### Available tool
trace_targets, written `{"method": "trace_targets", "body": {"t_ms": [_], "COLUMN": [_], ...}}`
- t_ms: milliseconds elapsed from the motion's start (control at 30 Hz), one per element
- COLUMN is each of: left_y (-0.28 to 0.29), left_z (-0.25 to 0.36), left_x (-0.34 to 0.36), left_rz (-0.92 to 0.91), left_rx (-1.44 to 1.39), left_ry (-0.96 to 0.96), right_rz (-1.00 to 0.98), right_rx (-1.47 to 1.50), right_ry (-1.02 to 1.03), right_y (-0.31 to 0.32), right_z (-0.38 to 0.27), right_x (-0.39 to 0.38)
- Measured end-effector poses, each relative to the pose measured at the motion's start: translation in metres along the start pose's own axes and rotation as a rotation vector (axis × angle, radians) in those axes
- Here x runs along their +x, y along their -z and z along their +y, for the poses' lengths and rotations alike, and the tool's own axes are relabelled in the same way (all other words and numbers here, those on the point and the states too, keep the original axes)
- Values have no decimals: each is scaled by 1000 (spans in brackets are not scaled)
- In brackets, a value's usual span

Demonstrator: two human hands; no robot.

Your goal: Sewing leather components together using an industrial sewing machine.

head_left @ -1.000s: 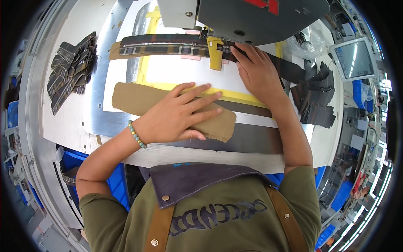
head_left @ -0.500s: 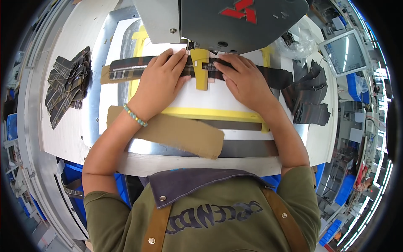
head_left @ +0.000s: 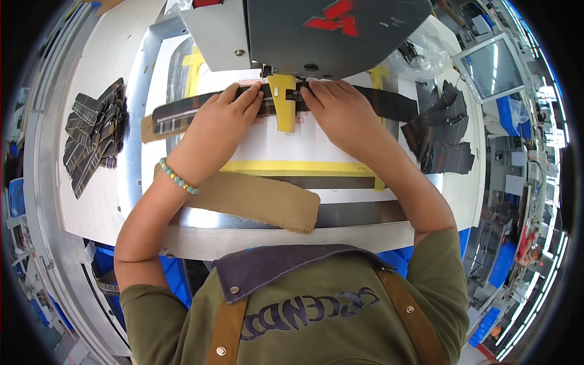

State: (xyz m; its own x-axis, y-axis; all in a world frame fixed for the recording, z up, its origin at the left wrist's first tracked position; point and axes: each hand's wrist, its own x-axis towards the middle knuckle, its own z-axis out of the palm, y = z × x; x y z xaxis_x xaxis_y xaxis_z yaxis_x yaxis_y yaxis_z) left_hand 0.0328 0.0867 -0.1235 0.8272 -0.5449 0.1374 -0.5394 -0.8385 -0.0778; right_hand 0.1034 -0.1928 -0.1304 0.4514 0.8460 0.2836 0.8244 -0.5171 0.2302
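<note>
Here, your left hand (head_left: 213, 131) and right hand (head_left: 344, 115) both press flat, fingers extended, on the dark plaid strip (head_left: 182, 112). Neither is clenched around it. The strip lies on the white worktop (head_left: 274, 146) under the grey sewing machine head (head_left: 328, 30), its long axis running left to right, crossing the yellow clamp (head_left: 283, 106).

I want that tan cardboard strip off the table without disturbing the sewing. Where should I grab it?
Take the tan cardboard strip by its rounded right end, coming from the table's near edge. That end lies free by the edge, while the left forearm crosses its other end and both hands stay up at the plaid strip.
</note>
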Motion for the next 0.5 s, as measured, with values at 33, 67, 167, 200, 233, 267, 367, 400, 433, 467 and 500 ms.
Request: {"method": "trace_targets", "body": {"t_ms": [33, 67, 167, 200, 233, 267, 367, 400, 433, 467, 500], "left_y": [0, 0, -8, -10, -12, -13, -14, -16, -16, -16, -16], "left_z": [0, 1, -2, -3, -5, -7, -14, -15, -16, -17, -16], "left_x": [2, 3, -2, -6, -9, -11, -18, -18, -17, -16, -13], "left_rz": [-16, -11, 6, 39, 71, 73, 162, 162, 162, 165, 184], "left_rx": [-3, -1, 12, 23, 33, 32, 46, 30, 14, 18, -10], "left_ry": [2, -9, 0, -5, -9, -19, -62, -56, -51, -51, -42], "right_rz": [62, 122, 76, 75, 63, 51, 109, 69, 72, 65, 54], "right_rx": [-56, -113, -44, -48, -67, -84, 2, 26, 23, -25, -74], "right_ry": [33, 65, 140, 131, 158, 185, 72, 1, 0, -14, -33], "right_y": [-9, -13, 4, 5, 7, 8, 15, 19, 16, 8, 1], "right_z": [2, 4, 6, 4, 2, 0, 6, 2, 1, 0, 1], "right_x": [4, 5, 14, 13, 12, 11, 3, -1, -2, -5, -8]}}
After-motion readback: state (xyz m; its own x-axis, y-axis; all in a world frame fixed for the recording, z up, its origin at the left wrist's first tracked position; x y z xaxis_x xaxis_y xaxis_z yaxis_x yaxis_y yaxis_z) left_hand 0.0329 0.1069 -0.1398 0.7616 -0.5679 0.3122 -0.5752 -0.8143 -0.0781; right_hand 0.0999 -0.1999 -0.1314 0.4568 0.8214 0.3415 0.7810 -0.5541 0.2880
